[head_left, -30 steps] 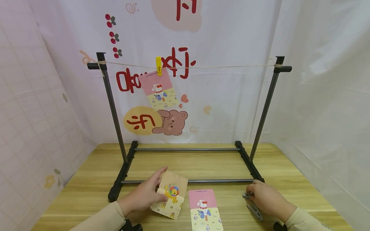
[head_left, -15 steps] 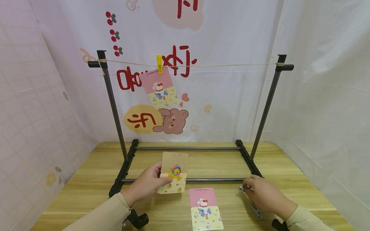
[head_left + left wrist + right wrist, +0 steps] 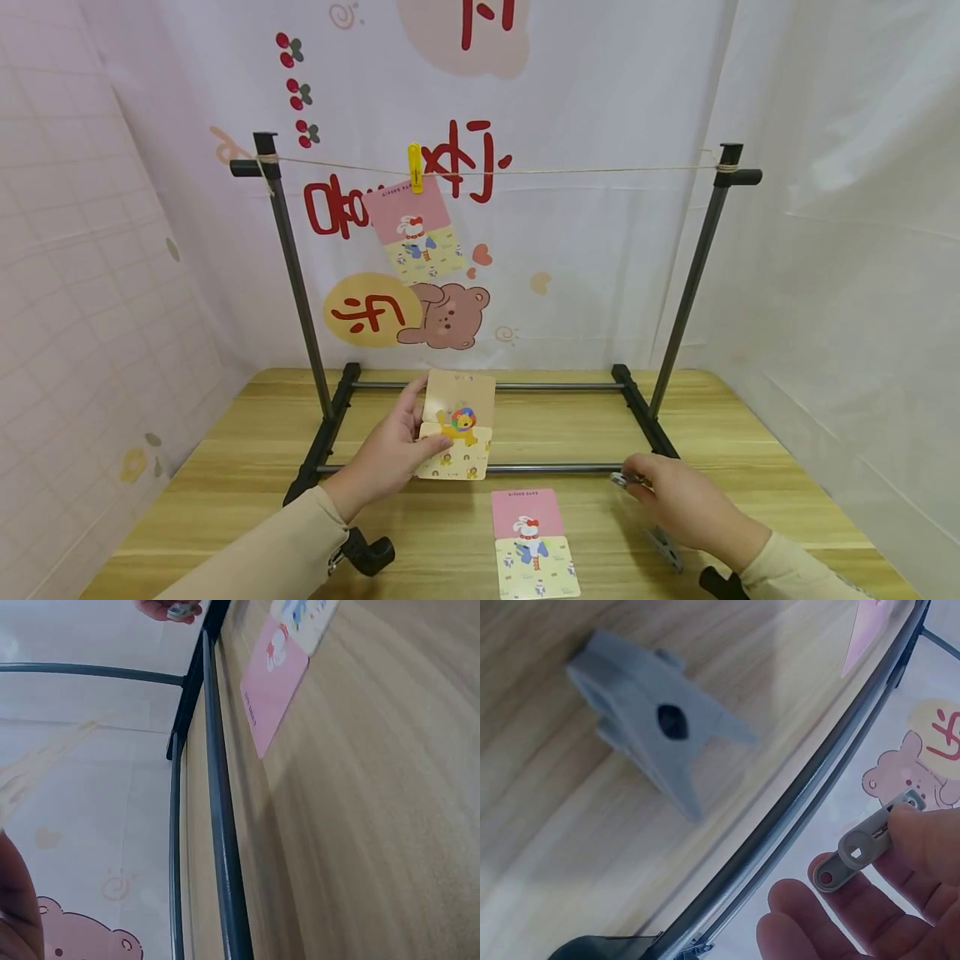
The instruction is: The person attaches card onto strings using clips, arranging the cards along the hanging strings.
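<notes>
head view, left hand (image 3: pixel 386 460) pinching lion card (image 3: pixel 461 422), right hand (image 3: pixel 681 502) pinching gray clip (image 3: pixel 619 479), partly covered

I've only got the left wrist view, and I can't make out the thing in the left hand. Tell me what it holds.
Observer: The left hand holds a lion card.

Operator: Now look up between the rack's uprights and report what hangs there.

Observer: A pink-and-yellow card hangs tilted from the string, under a yellow clip.

Operator: I can see the right hand at the top of my picture. Tell me what lies on the table near it.

Observer: A loose gray clip lies there, separate from the one the right hand is pinching.
</notes>
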The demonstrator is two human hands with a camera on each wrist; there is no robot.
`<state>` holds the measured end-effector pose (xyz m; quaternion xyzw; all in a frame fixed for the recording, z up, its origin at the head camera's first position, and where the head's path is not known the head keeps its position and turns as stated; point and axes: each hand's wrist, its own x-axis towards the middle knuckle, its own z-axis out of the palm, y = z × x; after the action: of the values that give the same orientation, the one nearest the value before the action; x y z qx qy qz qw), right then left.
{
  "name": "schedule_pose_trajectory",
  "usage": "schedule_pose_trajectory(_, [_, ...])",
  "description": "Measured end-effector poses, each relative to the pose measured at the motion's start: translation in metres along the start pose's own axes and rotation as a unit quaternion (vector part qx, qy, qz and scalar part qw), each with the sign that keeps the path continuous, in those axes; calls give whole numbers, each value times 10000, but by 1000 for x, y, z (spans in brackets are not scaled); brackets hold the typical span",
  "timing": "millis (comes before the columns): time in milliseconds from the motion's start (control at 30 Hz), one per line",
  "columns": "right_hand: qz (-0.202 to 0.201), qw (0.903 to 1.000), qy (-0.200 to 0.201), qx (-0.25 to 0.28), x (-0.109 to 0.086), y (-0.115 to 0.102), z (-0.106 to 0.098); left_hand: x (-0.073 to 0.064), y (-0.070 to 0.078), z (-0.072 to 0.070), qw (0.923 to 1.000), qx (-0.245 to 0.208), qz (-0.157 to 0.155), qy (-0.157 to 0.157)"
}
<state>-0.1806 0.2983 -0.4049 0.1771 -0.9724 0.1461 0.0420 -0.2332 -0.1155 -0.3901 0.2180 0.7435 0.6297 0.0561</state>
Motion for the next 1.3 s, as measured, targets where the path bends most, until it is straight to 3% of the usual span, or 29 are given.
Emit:
schedule_pose_trajectory(167, [16, 9999, 33, 167, 1, -3, -2, 1, 4, 1, 9986, 454, 202, 174])
schedule_pose_trajectory(433, [-276, 9975, 295, 582, 5, -7, -5, 6, 11, 1, 9919, 1195, 185, 395])
schedule_pose_trajectory(667, [-304, 9901, 697, 1177, 15, -19, -14, 21, 18, -2, 9914, 1139, 422, 478])
schedule_pose_trajectory(1033, [-681, 9829, 1256, 1161, 41, -41, -36, 44, 23, -5, 9947, 771, 560, 392])
schedule_pose_trajectory(1167, [-898, 9771, 1447, 1273, 52, -46, -44, 48, 27, -4, 9923, 937, 675, 459])
schedule_pose_trajectory(1300, [-866, 9762, 1572, 1219, 66, -53, -52, 52, 32, -2, 9902, 1047, 782, 503])
